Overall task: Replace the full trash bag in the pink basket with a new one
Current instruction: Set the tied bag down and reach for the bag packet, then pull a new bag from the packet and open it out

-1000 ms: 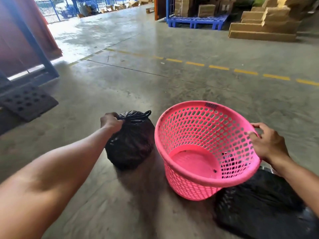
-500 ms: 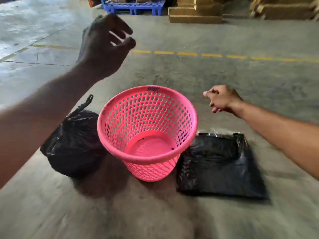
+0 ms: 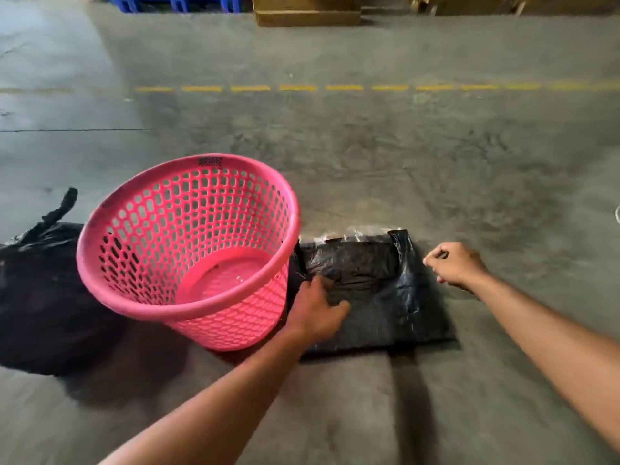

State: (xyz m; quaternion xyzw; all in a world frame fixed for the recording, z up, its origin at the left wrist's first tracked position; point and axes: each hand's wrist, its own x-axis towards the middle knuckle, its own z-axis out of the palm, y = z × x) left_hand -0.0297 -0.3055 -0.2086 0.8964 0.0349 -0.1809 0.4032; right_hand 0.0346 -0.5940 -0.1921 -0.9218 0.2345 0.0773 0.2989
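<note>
The pink perforated basket (image 3: 100,229) stands on the concrete floor with no bag in it, only its pink bottom showing. A tied, full black trash bag (image 3: 43,297) sits on the floor against the basket's left side. To the right of the basket lies a flat pack of folded black bags (image 3: 389,307) in clear wrap. My left hand (image 3: 315,313) rests on the left part of that pack, fingers spread on the plastic. My right hand (image 3: 456,265) hovers just past the pack's right edge, fingers curled and holding nothing.
A dashed yellow line (image 3: 298,87) crosses the floor beyond the basket. Cardboard stacks (image 3: 307,16) and a blue pallet (image 3: 177,3) stand at the far edge. Bare concrete lies all around the basket and bags.
My left hand let go of the full bag, swung up over the basket and came down on the pack of new bags. My right hand left the basket rim and moved beside the pack.
</note>
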